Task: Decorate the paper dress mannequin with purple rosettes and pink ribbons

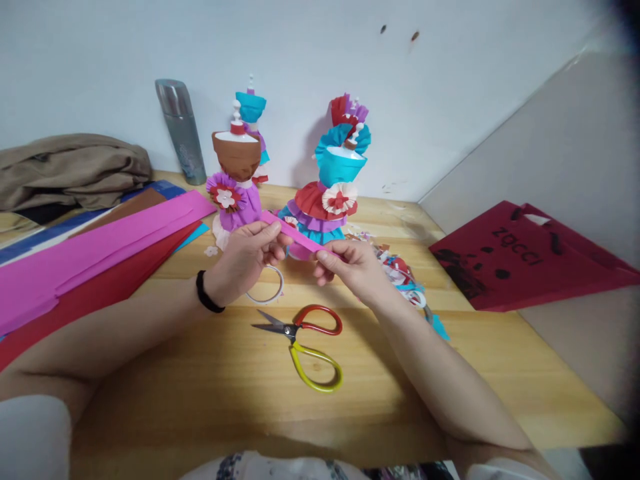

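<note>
A narrow pink paper strip (299,237) is stretched between my two hands above the table. My left hand (251,250) pinches its left end between thumb and fingers. The right end is pinched by my right hand (347,263). Below them lie scissors (289,329) with one red and one yellow handle, blades apart and pointing left. A roll of white tape (267,285) rests flat under my left hand. Just behind my hands stand a paper-dressed figure with a brown top (237,157) and another with a turquoise top (341,167).
Pink paper sheets (100,243) lie on red sheets (135,267) at the left. Behind are a brown cloth (75,167) and a grey bottle (181,133) by the wall. Paper scraps (400,270) are heaped right of my right hand, near a red bag (530,260).
</note>
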`<action>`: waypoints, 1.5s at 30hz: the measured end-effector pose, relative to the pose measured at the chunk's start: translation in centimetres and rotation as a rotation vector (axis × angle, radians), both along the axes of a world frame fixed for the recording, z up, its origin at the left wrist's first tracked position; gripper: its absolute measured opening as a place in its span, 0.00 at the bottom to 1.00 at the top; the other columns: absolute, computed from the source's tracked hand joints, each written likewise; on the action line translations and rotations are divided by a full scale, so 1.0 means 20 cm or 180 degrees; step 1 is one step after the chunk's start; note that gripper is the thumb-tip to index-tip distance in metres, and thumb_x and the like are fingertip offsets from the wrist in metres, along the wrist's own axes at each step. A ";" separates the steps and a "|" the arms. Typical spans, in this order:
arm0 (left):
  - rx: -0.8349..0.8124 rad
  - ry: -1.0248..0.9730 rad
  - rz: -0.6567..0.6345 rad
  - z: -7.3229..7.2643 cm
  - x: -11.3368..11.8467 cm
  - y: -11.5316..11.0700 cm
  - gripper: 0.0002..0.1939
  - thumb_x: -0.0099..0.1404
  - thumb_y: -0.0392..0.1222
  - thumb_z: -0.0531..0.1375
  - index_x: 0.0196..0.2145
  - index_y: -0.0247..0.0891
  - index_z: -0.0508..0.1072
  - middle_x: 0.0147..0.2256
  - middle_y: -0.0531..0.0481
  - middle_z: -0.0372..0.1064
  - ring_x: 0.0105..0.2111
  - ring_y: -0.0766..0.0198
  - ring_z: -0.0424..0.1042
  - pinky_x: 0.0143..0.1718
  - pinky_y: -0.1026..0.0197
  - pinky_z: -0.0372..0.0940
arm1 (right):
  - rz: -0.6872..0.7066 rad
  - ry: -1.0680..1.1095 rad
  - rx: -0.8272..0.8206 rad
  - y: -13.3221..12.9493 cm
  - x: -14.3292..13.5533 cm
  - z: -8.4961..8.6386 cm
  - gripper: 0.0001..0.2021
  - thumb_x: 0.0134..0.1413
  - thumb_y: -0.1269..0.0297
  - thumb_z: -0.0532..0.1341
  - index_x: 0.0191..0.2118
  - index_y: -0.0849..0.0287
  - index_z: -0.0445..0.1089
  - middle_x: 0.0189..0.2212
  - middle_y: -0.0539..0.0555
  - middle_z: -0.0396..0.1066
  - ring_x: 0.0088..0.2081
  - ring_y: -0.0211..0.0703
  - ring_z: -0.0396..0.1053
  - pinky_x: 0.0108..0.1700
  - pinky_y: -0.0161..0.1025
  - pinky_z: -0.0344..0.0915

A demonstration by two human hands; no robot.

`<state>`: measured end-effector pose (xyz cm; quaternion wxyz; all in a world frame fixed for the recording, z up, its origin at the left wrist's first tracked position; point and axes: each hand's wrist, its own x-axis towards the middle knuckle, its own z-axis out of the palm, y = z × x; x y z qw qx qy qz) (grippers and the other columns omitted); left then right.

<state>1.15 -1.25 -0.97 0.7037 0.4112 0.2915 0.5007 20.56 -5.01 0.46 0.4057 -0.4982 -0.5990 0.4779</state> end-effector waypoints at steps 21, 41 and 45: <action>-0.0177 0.0280 -0.0295 -0.03 0.03 -0.01 0.08 0.57 0.37 0.65 0.24 0.32 0.72 0.22 0.51 0.71 0.18 0.73 0.66 0.19 0.71 0.58 | 0.0764 -0.0212 -0.0314 0.03 0.13 0.07 0.16 0.43 0.51 0.71 0.27 0.60 0.74 0.21 0.49 0.73 0.22 0.35 0.71 0.27 0.33 0.67; -0.0134 0.0076 -0.0951 -0.03 0.02 -0.02 0.16 0.50 0.46 0.72 0.22 0.33 0.73 0.21 0.52 0.69 0.17 0.73 0.64 0.17 0.71 0.56 | 0.0334 -0.0093 0.0096 0.02 0.16 0.10 0.19 0.42 0.54 0.72 0.39 0.59 0.74 0.27 0.50 0.74 0.27 0.37 0.71 0.31 0.35 0.66; -0.0073 0.0110 -0.0861 -0.02 0.02 -0.03 0.17 0.49 0.50 0.72 0.22 0.33 0.74 0.19 0.52 0.68 0.17 0.73 0.63 0.15 0.71 0.53 | 0.0567 -0.0138 0.0146 -0.01 0.11 0.10 0.20 0.42 0.53 0.72 0.39 0.61 0.74 0.28 0.51 0.75 0.29 0.39 0.71 0.34 0.36 0.66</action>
